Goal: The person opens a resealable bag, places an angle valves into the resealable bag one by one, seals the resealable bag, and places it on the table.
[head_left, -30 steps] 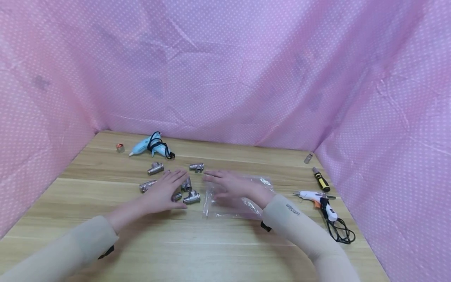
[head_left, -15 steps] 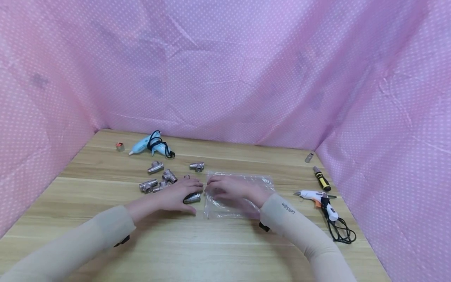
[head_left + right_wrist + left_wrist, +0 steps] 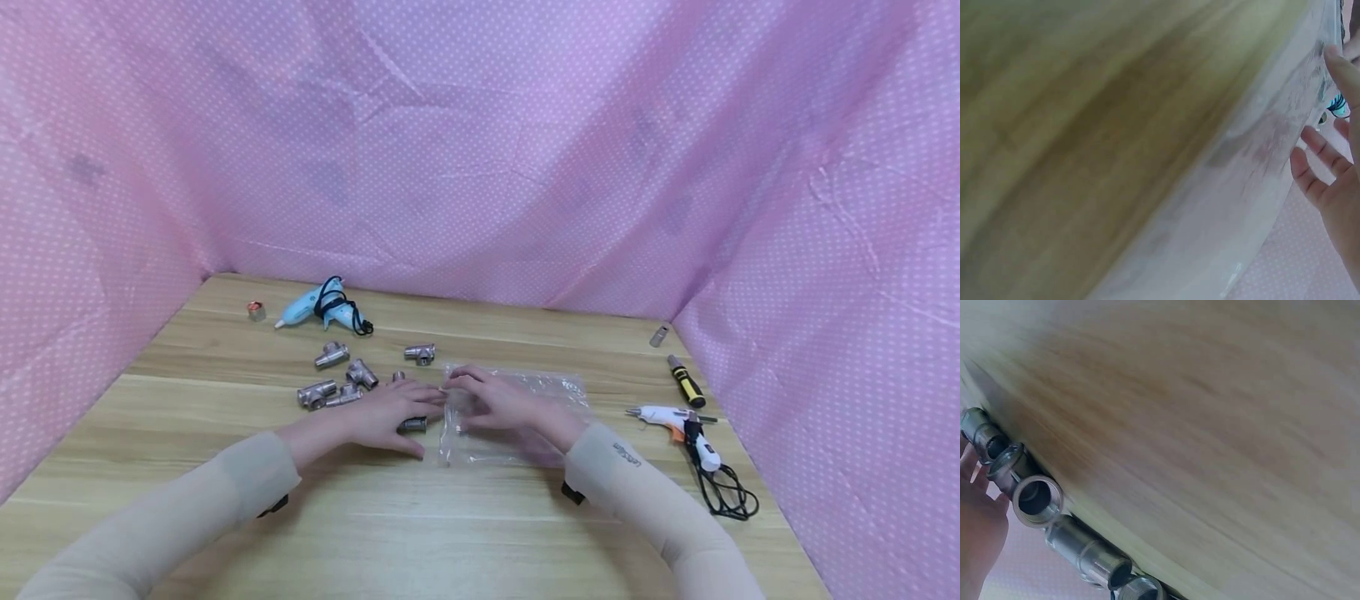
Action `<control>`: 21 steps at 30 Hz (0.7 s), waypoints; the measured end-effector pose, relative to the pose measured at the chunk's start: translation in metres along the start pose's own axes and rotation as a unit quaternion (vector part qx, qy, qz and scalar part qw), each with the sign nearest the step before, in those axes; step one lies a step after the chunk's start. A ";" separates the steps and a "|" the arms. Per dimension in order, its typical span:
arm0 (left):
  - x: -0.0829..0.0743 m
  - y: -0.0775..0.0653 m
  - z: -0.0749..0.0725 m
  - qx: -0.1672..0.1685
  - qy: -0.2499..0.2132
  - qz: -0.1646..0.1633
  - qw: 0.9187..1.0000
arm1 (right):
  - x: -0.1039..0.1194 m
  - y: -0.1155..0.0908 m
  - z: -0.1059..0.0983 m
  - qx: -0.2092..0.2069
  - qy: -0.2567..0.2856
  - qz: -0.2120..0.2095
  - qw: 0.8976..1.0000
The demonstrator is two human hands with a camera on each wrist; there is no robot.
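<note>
My left hand (image 3: 386, 415) reaches over the table with its fingers extended. Its fingertips meet the left edge of a clear plastic bag (image 3: 551, 385) lying flat. Two metal tee fittings, one by the thumb (image 3: 412, 424) and one behind the knuckles (image 3: 398, 377), are partly covered by this hand. Over the bag's left part, my right hand (image 3: 501, 404) bends its fingers loosely near the left fingertips. In the right wrist view, the thumb and fingers of the right hand (image 3: 1341, 200) stand apart beside the bag (image 3: 1222, 212). Tee fittings (image 3: 1088, 553) line up beside the left hand (image 3: 982, 531) in the left wrist view.
Several more tee fittings (image 3: 316, 394) lie left of the hands. A blue glue gun (image 3: 307, 308) and a small metal fitting (image 3: 257, 312) lie at the back left. On the right are a white glue gun (image 3: 663, 417), a screwdriver (image 3: 686, 383) and a metal piece (image 3: 659, 336).
My left hand has moved right from over the fittings to the bag's edge, uncovering several fittings. The right hand has stayed over the bag; its fingers bend more. The bag's left edge has shifted slightly right.
</note>
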State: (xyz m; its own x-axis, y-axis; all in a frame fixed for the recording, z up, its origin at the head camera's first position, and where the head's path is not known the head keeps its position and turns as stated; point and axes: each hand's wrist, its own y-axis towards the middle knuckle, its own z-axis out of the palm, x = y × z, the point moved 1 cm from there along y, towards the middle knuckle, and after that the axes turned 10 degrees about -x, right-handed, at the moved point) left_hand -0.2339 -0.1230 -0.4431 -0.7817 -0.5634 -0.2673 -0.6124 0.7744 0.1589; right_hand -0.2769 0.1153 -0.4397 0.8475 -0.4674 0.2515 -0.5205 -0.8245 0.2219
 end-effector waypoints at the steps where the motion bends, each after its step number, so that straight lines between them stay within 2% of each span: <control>1: 0.000 0.000 0.000 0.005 0.000 0.000 1.000 | 0.001 0.000 -0.001 -0.001 0.010 -0.004 1.000; 6: 0.001 0.001 0.003 0.041 0.017 -0.003 0.999 | 0.003 0.000 -0.003 0.007 0.028 -0.033 0.999; 12: -0.007 -0.002 -0.001 0.059 0.030 0.023 0.998 | 0.002 0.008 -0.002 0.021 0.051 -0.066 0.996; 16: -0.010 -0.003 -0.001 0.063 0.028 0.035 0.997 | -0.003 0.012 -0.002 0.032 0.065 -0.067 0.995; 21: -0.011 -0.005 -0.002 0.071 0.033 0.038 0.996 | -0.007 0.013 -0.002 0.032 0.045 -0.061 0.997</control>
State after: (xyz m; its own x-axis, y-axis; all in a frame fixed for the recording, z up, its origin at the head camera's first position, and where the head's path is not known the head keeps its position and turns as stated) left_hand -0.2225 -0.1208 -0.4393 -0.8346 -0.5149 -0.1959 -0.5314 0.8462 0.0400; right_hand -0.2896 0.1084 -0.4363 0.8897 -0.3353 0.3098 -0.4047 -0.8932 0.1957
